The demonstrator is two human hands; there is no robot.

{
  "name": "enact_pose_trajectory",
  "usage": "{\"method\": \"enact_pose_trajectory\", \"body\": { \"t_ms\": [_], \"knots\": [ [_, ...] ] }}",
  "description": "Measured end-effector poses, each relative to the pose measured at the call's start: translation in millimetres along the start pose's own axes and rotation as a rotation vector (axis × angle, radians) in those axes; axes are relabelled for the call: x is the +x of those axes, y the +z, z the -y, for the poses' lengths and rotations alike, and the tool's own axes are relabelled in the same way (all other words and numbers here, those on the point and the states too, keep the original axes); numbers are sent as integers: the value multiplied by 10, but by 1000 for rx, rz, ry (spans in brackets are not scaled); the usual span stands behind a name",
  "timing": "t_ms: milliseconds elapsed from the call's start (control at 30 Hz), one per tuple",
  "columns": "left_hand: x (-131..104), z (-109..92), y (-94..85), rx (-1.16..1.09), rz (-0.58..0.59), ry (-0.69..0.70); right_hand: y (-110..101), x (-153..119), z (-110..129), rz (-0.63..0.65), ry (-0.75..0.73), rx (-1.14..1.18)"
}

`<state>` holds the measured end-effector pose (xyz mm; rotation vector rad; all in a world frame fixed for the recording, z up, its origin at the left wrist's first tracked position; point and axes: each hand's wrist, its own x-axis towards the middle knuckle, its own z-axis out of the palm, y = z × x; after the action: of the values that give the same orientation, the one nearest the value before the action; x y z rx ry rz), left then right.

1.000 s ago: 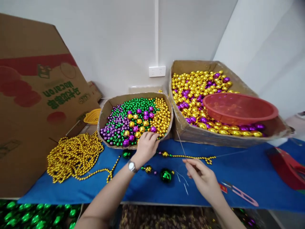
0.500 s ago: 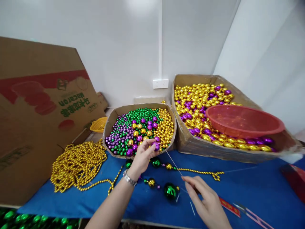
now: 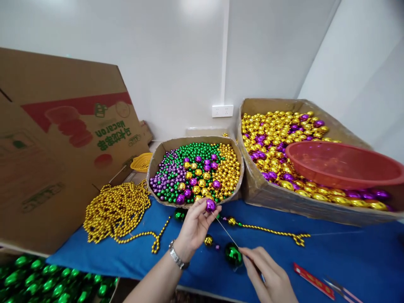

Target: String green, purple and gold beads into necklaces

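My left hand [image 3: 195,223], wearing a metal watch, pinches a shiny purple bead [image 3: 211,205] just in front of the box of small beads. A thin straight needle or stiff thread [image 3: 224,229] runs from that bead down to my right hand [image 3: 263,267], whose thumb and index finger are closed on its lower end. Whether its tip is inside the bead, I cannot tell. Close to my right fingertips lies a large green bead [image 3: 233,254]. A gold bead [image 3: 208,240] and a tiny purple bead line up beside it on the blue cloth [image 3: 328,252].
The small-bead box [image 3: 152,162] holds green, purple and gold beads. Right of it, a bigger carton [image 3: 261,195] carries a red basin [image 3: 341,166]. Gold bead strands [image 3: 118,210] lie left, near a tall cardboard box [image 3: 63,168]. Scissors [image 3: 342,290] and a red strip [image 3: 312,280] lie front right.
My left hand has drawn the purple bead back from over the box toward me, and the strand's upper end now meets it. The view has swung slightly left.
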<state>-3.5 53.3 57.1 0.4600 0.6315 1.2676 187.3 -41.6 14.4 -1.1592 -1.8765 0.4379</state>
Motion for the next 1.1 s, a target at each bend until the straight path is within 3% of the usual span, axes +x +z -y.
{"method": "enact_pose_trajectory", "body": {
  "t_ms": [567,933,1100],
  "knots": [
    [-53,63,8,25,16,47,-16,-29,-35,60,62,12],
    [-93,101,43,77,-2,72,-18,-21,-34,20,43,13],
    [-170,198,103,217,33,147,11,-1,-34,-31,14,-23]
  ]
}}
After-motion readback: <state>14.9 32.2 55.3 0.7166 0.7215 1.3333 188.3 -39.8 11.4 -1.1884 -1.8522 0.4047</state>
